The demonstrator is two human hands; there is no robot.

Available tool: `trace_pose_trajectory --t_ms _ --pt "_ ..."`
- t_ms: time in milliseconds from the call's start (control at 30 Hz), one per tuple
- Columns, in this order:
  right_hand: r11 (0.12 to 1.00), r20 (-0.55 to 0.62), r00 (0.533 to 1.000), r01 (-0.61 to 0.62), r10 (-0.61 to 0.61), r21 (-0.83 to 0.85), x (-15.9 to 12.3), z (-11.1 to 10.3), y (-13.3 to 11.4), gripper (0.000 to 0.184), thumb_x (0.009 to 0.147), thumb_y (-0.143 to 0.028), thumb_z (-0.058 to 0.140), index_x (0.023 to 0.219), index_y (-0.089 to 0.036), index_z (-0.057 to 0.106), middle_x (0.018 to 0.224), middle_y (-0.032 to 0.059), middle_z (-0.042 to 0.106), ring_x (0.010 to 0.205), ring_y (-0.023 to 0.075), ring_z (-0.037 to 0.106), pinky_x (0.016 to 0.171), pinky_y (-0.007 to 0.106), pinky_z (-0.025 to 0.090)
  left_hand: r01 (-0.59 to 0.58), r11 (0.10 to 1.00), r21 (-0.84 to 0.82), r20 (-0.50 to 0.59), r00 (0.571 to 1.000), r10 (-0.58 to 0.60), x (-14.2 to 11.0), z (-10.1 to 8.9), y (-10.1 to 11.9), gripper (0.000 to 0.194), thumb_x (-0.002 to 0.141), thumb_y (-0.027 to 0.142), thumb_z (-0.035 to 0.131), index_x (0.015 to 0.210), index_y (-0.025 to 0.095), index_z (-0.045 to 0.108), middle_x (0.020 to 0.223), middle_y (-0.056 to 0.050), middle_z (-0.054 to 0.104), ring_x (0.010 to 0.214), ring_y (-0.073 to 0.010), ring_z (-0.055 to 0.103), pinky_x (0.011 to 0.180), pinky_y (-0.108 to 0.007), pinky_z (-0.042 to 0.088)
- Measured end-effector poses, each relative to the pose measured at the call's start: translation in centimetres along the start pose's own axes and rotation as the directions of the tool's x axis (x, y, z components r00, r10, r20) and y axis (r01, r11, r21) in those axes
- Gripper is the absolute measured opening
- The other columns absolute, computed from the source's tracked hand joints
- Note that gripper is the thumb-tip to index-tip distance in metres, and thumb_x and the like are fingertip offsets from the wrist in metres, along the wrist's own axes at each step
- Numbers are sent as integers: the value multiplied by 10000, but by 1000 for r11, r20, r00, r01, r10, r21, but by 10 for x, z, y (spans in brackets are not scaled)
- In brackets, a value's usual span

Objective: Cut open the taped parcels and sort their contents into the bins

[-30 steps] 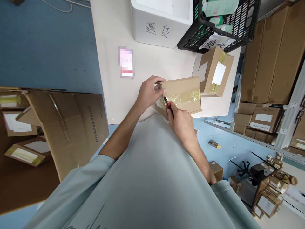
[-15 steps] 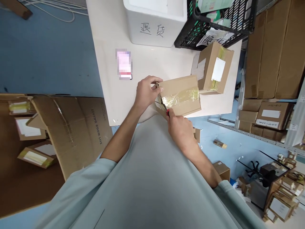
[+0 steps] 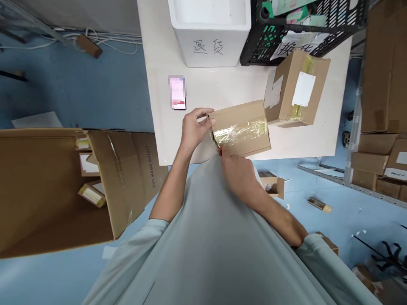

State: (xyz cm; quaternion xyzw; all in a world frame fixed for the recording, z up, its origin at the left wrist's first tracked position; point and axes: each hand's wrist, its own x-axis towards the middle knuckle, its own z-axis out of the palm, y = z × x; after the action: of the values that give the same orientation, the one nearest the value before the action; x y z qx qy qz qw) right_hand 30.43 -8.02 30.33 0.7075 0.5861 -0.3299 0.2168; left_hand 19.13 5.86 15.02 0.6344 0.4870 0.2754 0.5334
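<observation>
A small brown carton [image 3: 241, 127] with shiny yellowish tape along it lies on the white table, close to my body. My left hand [image 3: 194, 129] pinches its far left corner between thumb and fingers. In my right hand [image 3: 239, 173] is a red box cutter [image 3: 220, 151], at the near end of the carton's left edge. Its blade is hidden by the carton edge and my fingers. A larger taped carton [image 3: 288, 90] with a white label stands just right of the small one.
Toward the back stand a white foam box [image 3: 212, 46] and a black plastic crate [image 3: 260, 48] holding packages. A phone with a blurred screen [image 3: 177, 91] lies on the table [image 3: 159, 140]. A big open carton [image 3: 47, 190] with parcels sits left; shelves with boxes [image 3: 370, 163] stand right.
My right hand has drawn the cutter a little toward me along the small carton's left edge. My left hand keeps its hold on the corner. The view has swung left.
</observation>
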Motion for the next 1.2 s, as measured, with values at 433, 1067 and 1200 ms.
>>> trace_pose_trajectory --t_ms 433,1067,1200 --pt "981 50 980 194 -194 -1 17 -10 19 475 1128 -48 421 1563 -53 611 1055 206 837 983 290 847 812 339 632 39 996 81 -93 995 -31 -6 0 4 352 936 286 783 1285 231 785 1385 -99 808 1308 -279 749 1214 -500 602" --pt "939 32 945 318 -325 135 11 9 88 580 1227 -311 320 1781 -181 432 1158 132 853 981 287 780 849 326 510 48 998 41 203 978 -55 -47 -16 21 1026 751 699 1001 1639 380 597 1796 -142 483 1643 -456 499 1253 -669 543" --pt "947 26 958 277 -284 162 12 9 82 579 1232 -326 316 1777 -165 426 1172 133 848 995 300 785 847 337 525 77 997 -3 204 976 -75 -43 -22 18 952 765 644 1011 1595 363 639 1768 -142 525 1607 -456 540 1267 -672 536"
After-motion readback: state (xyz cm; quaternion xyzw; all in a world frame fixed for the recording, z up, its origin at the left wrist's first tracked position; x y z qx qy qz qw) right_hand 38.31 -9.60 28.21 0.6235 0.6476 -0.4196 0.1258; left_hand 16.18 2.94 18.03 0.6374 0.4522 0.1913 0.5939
